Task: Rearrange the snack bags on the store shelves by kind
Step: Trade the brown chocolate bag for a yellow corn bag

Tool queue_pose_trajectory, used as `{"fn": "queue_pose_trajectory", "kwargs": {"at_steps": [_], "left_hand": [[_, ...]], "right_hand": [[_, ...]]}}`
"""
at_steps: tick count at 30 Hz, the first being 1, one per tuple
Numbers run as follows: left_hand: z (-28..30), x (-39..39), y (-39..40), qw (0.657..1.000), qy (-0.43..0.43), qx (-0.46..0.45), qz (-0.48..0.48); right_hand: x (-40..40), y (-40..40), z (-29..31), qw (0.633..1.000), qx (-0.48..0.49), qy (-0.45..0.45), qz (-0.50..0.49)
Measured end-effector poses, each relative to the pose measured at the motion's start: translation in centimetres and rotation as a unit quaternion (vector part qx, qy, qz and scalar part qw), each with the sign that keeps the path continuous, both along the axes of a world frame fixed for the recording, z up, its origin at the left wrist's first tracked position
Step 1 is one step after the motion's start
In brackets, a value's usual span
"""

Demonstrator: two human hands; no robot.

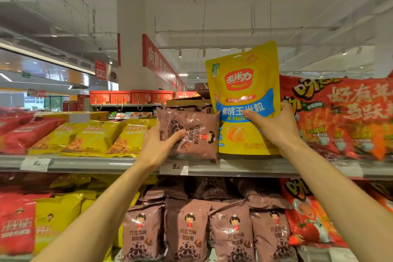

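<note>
Both forearms reach up from the bottom edge to 2 snack bags at the upper shelf [106, 165].

Head view: left hand [158, 144] grips a brown chocolate-ring bag [191, 134] turned sideways, thumb curled over its front, its lower edge at the shelf lip. Right hand [274, 126] clamps a yellow corn-snack pouch [244, 91] upright, thumb across its blue band, base on the same shelf, touching the brown bag's right side. Yellow bags [95, 136] and red bags [23, 134] lie to the left, large red packs [344, 117] to the right. Below stands a row of matching brown bags [187, 232]. White price tags [35, 164] hang on the shelf lip.
</note>
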State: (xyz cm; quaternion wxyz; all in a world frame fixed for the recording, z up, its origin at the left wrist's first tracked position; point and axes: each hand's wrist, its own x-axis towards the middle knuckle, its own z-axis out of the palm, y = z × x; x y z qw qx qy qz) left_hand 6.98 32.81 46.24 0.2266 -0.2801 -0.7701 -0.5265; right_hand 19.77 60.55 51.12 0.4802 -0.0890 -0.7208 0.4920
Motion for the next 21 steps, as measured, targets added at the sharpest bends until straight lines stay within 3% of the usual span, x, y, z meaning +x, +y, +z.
{"fn": "queue_pose_trajectory", "kwargs": {"at_steps": [2, 4, 9, 21], "left_hand": [[-0.3, -0.2, -0.5, 0.995, -0.009, -0.079, 0.060], [-0.6, 0.3, -0.8, 0.994, -0.025, -0.088, 0.053], [-1.8, 1.5, -0.4, 0.985, 0.092, -0.025, 0.147], [-1.6, 2.8, 0.8, 0.986, 0.032, 0.103, 0.124]], "right_hand": [[0.4, 0.1, 0.0, 1.000, 0.008, -0.002, 0.001], [0.7, 0.1, 0.1, 1.000, 0.010, -0.003, 0.005], [1.3, -0.3, 0.2, 1.000, 0.020, -0.009, 0.000], [3.9, 0.5, 0.1, 0.999, 0.029, -0.028, 0.001]]}}
